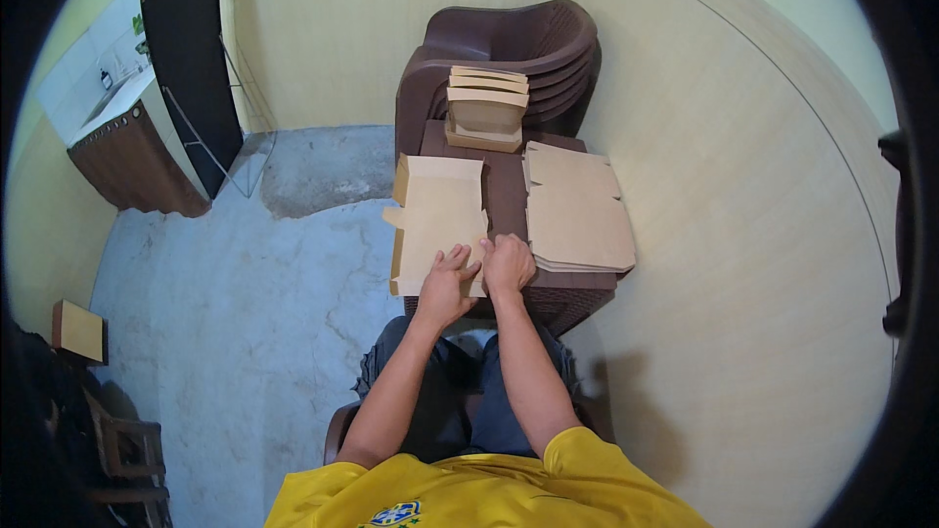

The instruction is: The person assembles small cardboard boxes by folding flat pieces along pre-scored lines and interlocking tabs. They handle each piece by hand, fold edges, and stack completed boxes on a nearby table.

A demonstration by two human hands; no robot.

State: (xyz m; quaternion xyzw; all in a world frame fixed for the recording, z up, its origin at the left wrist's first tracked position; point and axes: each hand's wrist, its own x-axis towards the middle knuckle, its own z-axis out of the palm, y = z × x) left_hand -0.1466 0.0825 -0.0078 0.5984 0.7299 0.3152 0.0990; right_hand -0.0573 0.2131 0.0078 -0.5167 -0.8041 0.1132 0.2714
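Observation:
A flat, unfolded cardboard box blank (438,220) lies on the left part of a brown plastic table (577,286) in front of me. My left hand (447,284) rests on its near right corner, fingers spread over the card. My right hand (508,264) presses on the blank's right edge, fingers curled down at the flap. Both hands touch the same blank. To the right lies a stack of flat blanks (577,210).
Several folded cardboard boxes (486,108) are piled on a stack of brown plastic chairs (548,39) behind the table. A cream wall runs along the right. Grey concrete floor (245,284) spreads to the left, with a small box (78,330) and a counter (127,152).

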